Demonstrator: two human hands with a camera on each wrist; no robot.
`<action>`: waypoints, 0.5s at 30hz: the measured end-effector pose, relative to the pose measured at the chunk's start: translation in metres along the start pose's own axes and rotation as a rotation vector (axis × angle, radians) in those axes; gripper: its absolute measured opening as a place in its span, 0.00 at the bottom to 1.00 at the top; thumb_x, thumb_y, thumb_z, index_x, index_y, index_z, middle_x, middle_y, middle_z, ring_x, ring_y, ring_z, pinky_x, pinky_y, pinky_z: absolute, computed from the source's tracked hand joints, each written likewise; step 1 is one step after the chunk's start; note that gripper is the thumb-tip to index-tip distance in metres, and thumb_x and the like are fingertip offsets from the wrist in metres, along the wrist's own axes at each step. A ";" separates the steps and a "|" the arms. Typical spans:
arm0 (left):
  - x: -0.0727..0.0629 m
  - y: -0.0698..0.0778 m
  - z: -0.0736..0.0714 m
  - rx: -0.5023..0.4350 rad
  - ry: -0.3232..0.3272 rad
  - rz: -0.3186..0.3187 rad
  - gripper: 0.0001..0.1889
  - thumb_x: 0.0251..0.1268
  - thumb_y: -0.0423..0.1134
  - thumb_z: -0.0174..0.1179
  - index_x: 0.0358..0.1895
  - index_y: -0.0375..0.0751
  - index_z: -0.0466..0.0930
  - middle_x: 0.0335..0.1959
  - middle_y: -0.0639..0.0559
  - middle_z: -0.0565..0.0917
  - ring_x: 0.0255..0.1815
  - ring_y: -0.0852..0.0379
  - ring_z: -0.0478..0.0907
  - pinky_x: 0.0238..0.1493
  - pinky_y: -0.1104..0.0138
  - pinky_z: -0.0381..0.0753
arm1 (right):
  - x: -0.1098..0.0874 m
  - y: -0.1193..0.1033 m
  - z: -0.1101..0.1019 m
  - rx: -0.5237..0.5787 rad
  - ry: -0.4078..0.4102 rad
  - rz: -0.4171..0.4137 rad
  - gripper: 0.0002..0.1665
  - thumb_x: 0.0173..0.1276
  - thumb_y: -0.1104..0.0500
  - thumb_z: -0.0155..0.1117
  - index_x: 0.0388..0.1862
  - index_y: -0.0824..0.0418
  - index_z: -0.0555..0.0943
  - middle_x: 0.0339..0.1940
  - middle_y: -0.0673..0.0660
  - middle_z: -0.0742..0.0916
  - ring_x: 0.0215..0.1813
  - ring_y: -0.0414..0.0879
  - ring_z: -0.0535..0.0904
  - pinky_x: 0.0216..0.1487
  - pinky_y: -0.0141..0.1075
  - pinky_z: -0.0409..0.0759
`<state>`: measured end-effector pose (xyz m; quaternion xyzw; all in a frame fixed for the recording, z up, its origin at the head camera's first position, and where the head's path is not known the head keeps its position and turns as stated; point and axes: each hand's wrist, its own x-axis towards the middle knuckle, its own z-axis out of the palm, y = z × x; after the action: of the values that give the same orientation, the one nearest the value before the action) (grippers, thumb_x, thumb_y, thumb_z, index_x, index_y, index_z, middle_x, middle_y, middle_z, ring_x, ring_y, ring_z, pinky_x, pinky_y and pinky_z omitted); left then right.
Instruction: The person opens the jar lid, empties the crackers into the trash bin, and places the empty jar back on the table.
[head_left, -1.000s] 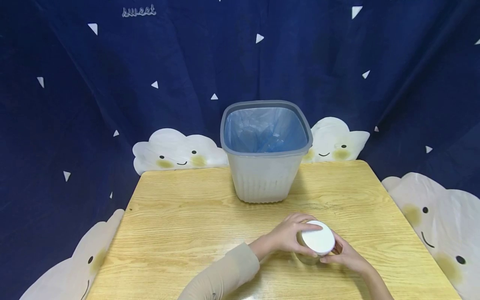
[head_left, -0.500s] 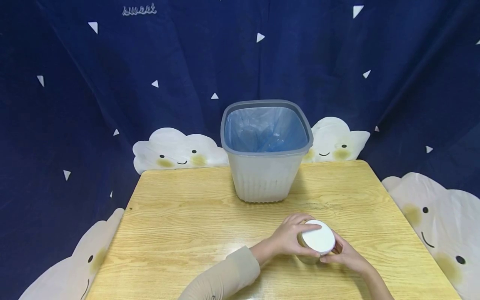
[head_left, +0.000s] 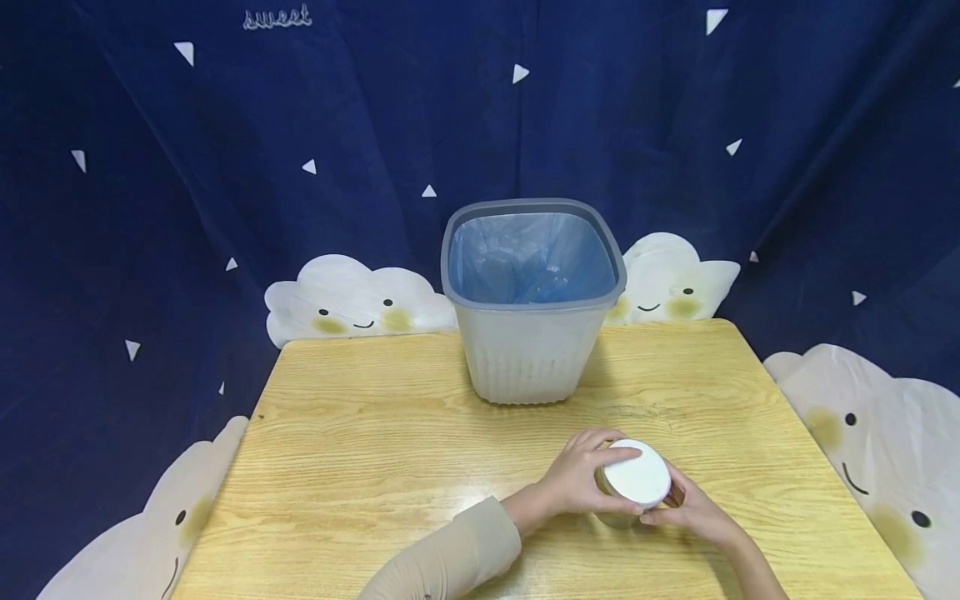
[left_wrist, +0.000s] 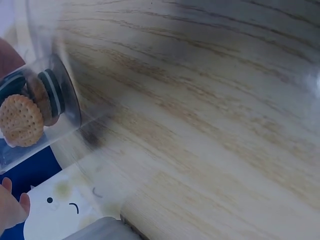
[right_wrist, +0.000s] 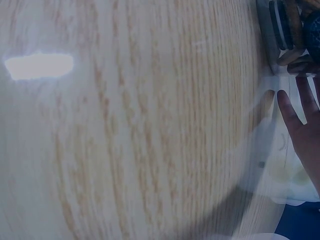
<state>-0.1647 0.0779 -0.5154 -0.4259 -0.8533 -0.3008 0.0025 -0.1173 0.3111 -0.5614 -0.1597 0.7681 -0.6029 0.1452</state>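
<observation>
Lower right, the left hand (head_left: 573, 479) grips the lid (head_left: 639, 475), the right hand (head_left: 696, 508) the jar (head_left: 617, 521); almost nothing moved, so it seems closed.

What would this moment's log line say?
Left hand: grips round white lid | right hand: holds clear cylindrical jar of biscuits | lid: on jar | grey-rimmed white plastic bin: on yellow wooden table

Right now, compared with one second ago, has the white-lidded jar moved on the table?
No. Judged against the bin in the head view, the white-lidded jar shows no visible shift in any direction.
</observation>
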 end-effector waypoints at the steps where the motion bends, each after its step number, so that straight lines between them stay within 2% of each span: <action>1: 0.000 0.000 0.001 0.005 0.009 0.000 0.39 0.42 0.63 0.66 0.63 0.61 0.67 0.65 0.58 0.63 0.67 0.61 0.56 0.65 0.56 0.58 | 0.000 0.000 0.000 -0.003 0.002 0.004 0.51 0.55 0.67 0.63 0.69 0.74 0.42 0.57 0.28 0.67 0.57 0.20 0.62 0.60 0.62 0.58; 4: -0.001 0.000 0.004 0.015 0.044 0.004 0.39 0.40 0.63 0.67 0.62 0.60 0.68 0.64 0.56 0.65 0.66 0.61 0.57 0.65 0.58 0.59 | 0.000 0.000 0.000 0.006 0.005 0.012 0.52 0.55 0.68 0.63 0.69 0.74 0.42 0.57 0.28 0.68 0.57 0.20 0.62 0.61 0.36 0.67; 6: -0.001 0.000 0.005 0.019 0.072 0.008 0.39 0.40 0.62 0.68 0.62 0.60 0.69 0.63 0.55 0.66 0.65 0.61 0.59 0.64 0.59 0.60 | 0.000 0.001 0.000 0.017 0.009 0.018 0.52 0.54 0.68 0.64 0.69 0.74 0.42 0.57 0.29 0.68 0.56 0.21 0.63 0.55 0.22 0.65; 7: -0.001 0.000 0.006 0.022 0.086 0.012 0.39 0.39 0.62 0.68 0.61 0.59 0.69 0.63 0.54 0.67 0.64 0.61 0.59 0.64 0.60 0.60 | 0.000 0.001 0.000 0.027 0.010 0.019 0.52 0.54 0.68 0.64 0.69 0.74 0.42 0.58 0.32 0.68 0.56 0.21 0.63 0.53 0.18 0.63; 10: -0.002 0.001 0.007 0.033 0.122 0.019 0.39 0.39 0.62 0.69 0.61 0.59 0.70 0.62 0.54 0.68 0.64 0.61 0.60 0.64 0.60 0.61 | 0.000 0.000 0.000 0.030 0.015 0.026 0.53 0.54 0.68 0.64 0.69 0.74 0.42 0.64 0.50 0.68 0.56 0.21 0.64 0.52 0.18 0.62; 13: -0.003 0.003 0.008 0.040 0.145 0.020 0.39 0.38 0.62 0.69 0.60 0.58 0.70 0.61 0.54 0.68 0.63 0.61 0.60 0.64 0.60 0.61 | 0.000 0.000 0.000 0.029 0.015 0.030 0.53 0.54 0.68 0.64 0.69 0.75 0.42 0.65 0.73 0.62 0.56 0.21 0.64 0.52 0.18 0.63; 15: -0.004 0.004 0.008 0.044 0.157 0.017 0.39 0.38 0.63 0.69 0.60 0.58 0.71 0.61 0.54 0.68 0.63 0.61 0.60 0.64 0.60 0.61 | 0.001 0.001 0.000 0.034 0.014 0.028 0.53 0.54 0.68 0.64 0.69 0.75 0.41 0.65 0.80 0.56 0.56 0.21 0.64 0.52 0.18 0.63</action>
<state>-0.1576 0.0811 -0.5212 -0.4079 -0.8534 -0.3142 0.0813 -0.1176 0.3106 -0.5620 -0.1420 0.7608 -0.6150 0.1510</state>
